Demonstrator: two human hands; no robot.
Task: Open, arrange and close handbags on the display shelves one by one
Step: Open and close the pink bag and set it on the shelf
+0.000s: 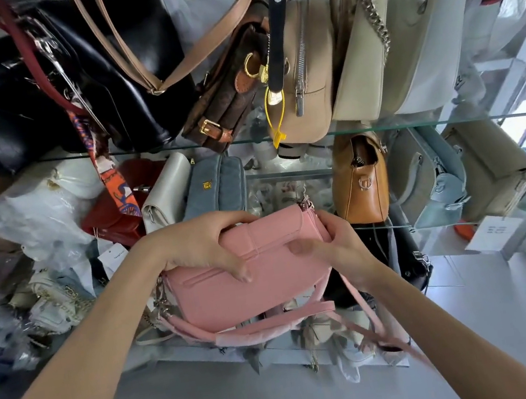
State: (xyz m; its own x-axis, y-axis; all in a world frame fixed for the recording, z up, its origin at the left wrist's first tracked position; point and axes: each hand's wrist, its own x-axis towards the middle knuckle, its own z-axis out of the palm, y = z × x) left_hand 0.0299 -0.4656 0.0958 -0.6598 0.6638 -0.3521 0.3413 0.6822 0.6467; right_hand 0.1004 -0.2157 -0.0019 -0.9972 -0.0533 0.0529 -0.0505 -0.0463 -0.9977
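Holding the pink handbag (249, 276) in the air in front of the glass shelves (380, 127), I grip its top with my left hand (200, 246) and pinch its right end with my right hand (333, 243). Its long strap (273, 326) hangs loose below, so I think it could catch on the bags under it and pull one down

Both hands hold pink handbag (249, 280) in front of glass shelves (380, 127): left hand (200, 246) grips its top edge, right hand (334, 250) grips right end, thumb on flap. Pink strap (273, 324) hangs below.
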